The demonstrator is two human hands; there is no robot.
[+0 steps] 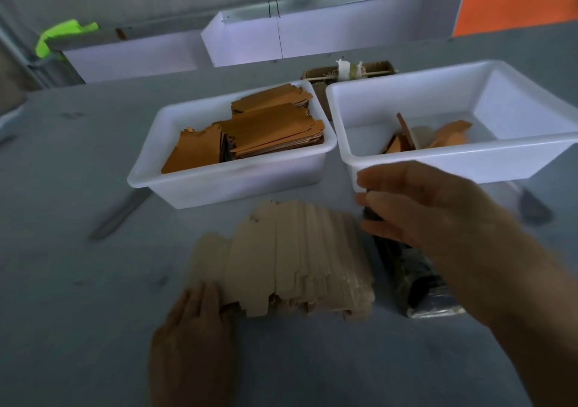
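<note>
pile of pale flat card pieces (281,256) in the middle of the grey table (78,281), close to the body, spread out sideways like a fan of playing cards, all lying flat and not folded up. left hand (194,328) resting on the near left end of the pile, fingers straight and flat on top, pressing it down and not curled round anything. right hand (431,216) just to the right of the pile, over the far end of a dark wrapped pack (419,284) lying beside the pile; fingers loosely bent and spread, with something dark between thumb and first finger, but too blurry to tell whether gripping the pack or only touching it. further back, just past the pile, a left white tub (225,187) holding a thick heap of orange-brown card pieces (266,131), flat and stacked. next to it on the right, touching or nearly so, a right white tub (438,164) with only a few bent card bits (438,137) at the bottom and lots of bare white floor. a long metal tool (122,216) on the table to the left of the tubs, well apart from both hands. a scrap of brown cardboard with tape (347,70) behind the tubs. looks like an early point in the job: pale pile laid out and held ready, nothing from it picked up or shaped yet, very little put in the right tub. most likely left to do: nearly the whole pale pile, piece by piece, and whatever is inside the dark pack.
</note>
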